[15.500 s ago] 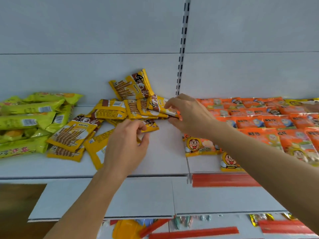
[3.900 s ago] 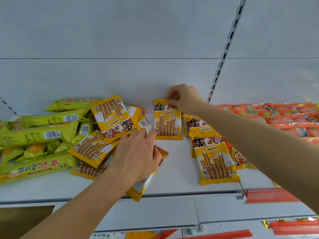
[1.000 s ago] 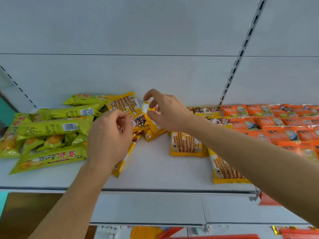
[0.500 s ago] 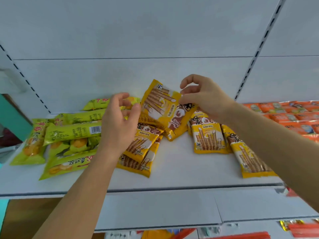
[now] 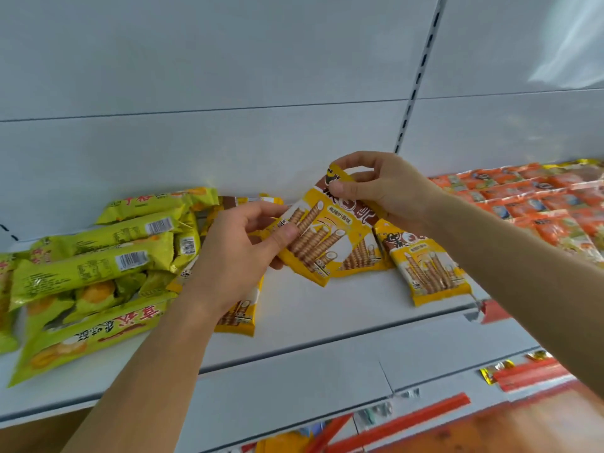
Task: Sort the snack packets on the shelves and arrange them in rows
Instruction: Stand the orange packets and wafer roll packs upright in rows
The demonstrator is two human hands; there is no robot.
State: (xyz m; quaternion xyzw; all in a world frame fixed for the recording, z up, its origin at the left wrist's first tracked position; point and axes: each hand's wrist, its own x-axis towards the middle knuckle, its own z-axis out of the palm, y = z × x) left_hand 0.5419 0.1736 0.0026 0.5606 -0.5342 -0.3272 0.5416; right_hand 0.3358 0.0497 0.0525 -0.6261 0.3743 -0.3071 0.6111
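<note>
A person is sorting snacks on a white shelf (image 5: 327,325): orange packets (image 5: 536,204) are lying in rows at right, two yellow wafer-roll packets (image 5: 428,266) are lying side by side, while loose ones and the green packets (image 5: 98,259) are awaiting order. Both arms are reaching forward; the left hand (image 5: 238,256) and right hand (image 5: 389,188) are pinching one wafer-roll packet (image 5: 327,237), tilted just above the shelf.
</note>
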